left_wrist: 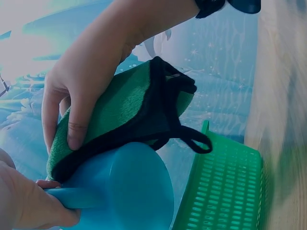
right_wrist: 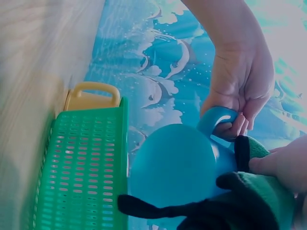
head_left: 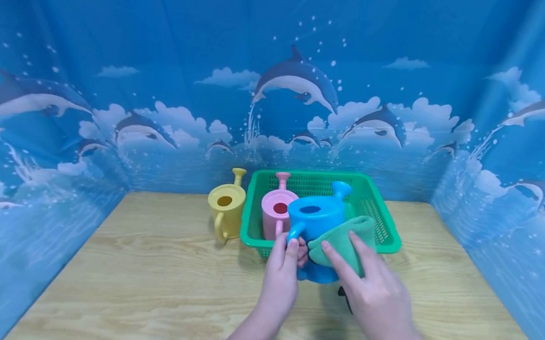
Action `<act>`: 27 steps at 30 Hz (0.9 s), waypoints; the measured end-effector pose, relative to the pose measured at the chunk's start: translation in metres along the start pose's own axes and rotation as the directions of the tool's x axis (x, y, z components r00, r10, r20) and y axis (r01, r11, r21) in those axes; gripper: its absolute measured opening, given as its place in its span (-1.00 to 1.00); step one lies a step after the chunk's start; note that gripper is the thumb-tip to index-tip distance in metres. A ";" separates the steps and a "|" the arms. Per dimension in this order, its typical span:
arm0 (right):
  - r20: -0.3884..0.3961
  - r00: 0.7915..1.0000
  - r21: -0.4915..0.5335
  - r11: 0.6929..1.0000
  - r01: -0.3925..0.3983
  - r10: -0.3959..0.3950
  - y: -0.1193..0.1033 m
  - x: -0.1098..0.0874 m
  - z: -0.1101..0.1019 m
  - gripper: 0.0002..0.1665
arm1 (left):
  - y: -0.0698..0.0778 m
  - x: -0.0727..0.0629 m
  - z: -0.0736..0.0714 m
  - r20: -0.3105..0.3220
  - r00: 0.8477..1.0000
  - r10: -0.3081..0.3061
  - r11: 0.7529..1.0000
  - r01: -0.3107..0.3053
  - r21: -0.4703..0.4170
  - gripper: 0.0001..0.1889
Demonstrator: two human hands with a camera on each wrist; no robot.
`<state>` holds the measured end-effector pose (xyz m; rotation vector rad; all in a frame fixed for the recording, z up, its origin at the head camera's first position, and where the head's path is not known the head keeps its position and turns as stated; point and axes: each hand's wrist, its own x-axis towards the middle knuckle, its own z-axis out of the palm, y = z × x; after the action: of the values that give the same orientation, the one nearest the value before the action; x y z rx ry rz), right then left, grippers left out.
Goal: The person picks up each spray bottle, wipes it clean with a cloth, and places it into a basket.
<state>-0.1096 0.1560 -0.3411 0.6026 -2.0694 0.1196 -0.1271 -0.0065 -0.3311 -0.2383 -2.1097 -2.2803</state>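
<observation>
My left hand (head_left: 282,264) grips the handle of a blue watering can (head_left: 318,216), its fingers curled through the loop, as the right wrist view also shows. The can is held up in front of the basket. My right hand (head_left: 375,282) holds a folded green cloth (head_left: 343,243) against the can's right side, fingers spread over it. In the left wrist view the cloth (left_wrist: 122,98) shows a black border and a hanging loop, with the thumb and fingers on either side of its edge. The can's smooth base (right_wrist: 172,163) faces the right wrist camera.
Behind the can, a green perforated basket (head_left: 389,230) stands on the wooden table (head_left: 144,279). Inside it sits a pink watering can (head_left: 274,203). A yellow watering can (head_left: 228,208) stands left of the basket. A blue dolphin-print curtain (head_left: 178,51) encloses the back and sides.
</observation>
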 end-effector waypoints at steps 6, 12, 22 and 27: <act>0.044 0.999 0.030 0.999 0.025 -0.027 0.000 -0.005 0.001 -0.41 | 0.002 0.004 -0.002 -0.029 1.000 0.006 0.999 -0.007 -0.036 -0.69; 0.084 0.995 0.070 0.996 0.056 -0.062 -0.001 -0.008 -0.003 -0.38 | 0.003 0.007 -0.004 -0.058 0.998 0.002 0.997 -0.006 -0.073 -0.68; 0.050 0.996 0.066 0.996 0.064 -0.068 0.004 -0.005 -0.002 -0.38 | 0.005 0.007 -0.004 -0.059 0.998 0.029 0.997 -0.033 -0.070 -0.69; 0.045 0.998 0.075 0.996 0.050 -0.054 0.006 0.004 0.002 -0.42 | 0.003 0.006 -0.004 -0.078 0.995 0.060 0.997 -0.063 -0.046 -0.71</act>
<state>-0.1159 0.1592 -0.3383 0.7101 -2.0998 0.1537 -0.1326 -0.0102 -0.3273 -0.2110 -1.9853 -2.2694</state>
